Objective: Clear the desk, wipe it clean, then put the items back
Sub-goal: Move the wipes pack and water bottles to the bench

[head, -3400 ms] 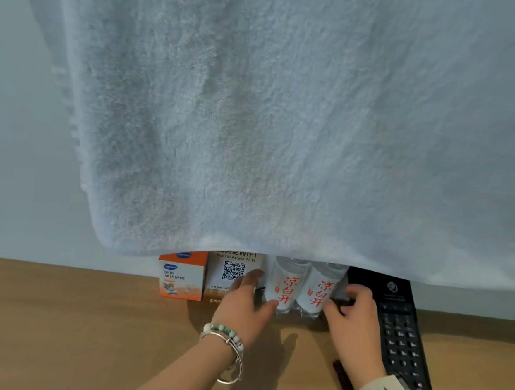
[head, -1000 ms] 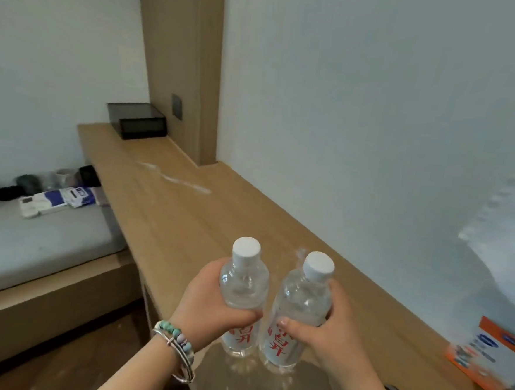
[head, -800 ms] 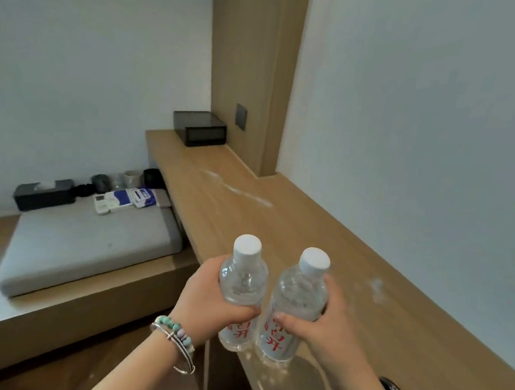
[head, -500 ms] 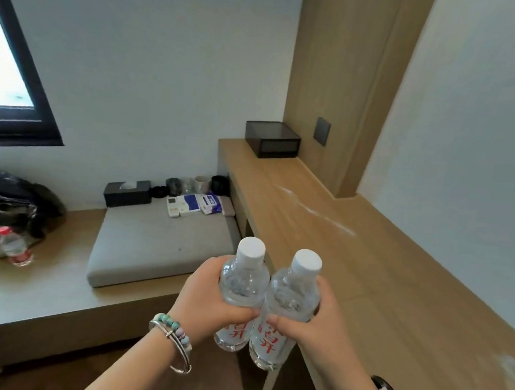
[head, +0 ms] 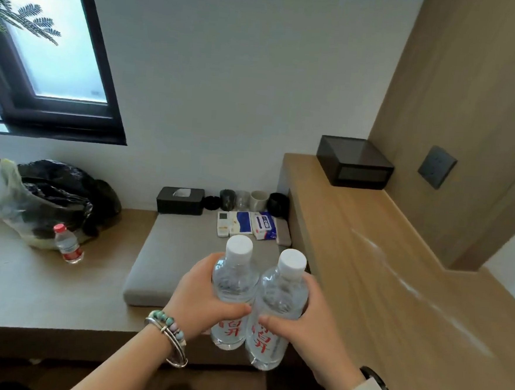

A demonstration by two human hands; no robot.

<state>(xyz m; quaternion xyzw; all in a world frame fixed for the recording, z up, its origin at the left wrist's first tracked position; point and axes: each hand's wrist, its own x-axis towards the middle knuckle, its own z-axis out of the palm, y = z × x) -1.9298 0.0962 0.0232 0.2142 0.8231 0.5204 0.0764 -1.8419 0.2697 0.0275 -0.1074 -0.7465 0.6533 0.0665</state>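
Two clear water bottles with white caps and red lettering are held upright side by side in front of me. My left hand [head: 200, 294] grips the left bottle [head: 234, 281]. My right hand [head: 305, 323] grips the right bottle [head: 279, 297]. Both bottles hang in the air over the near end of a grey cushion [head: 182, 250], just left of the long wooden desk [head: 376, 264]. A faint pale streak runs along the desk top.
A black box [head: 354, 162] sits at the desk's far end. On the cushion's far edge are a tissue box [head: 180, 200], several cups [head: 259, 200], a remote [head: 223, 224] and packets [head: 263, 225]. A small bottle [head: 67, 244] and black bag [head: 55, 196] lie on the bench at left.
I lifted both bottles off the desk and turned left. The view swung from the desk and hanging towel to the cushion and bench under the window, with the bottles carried along.
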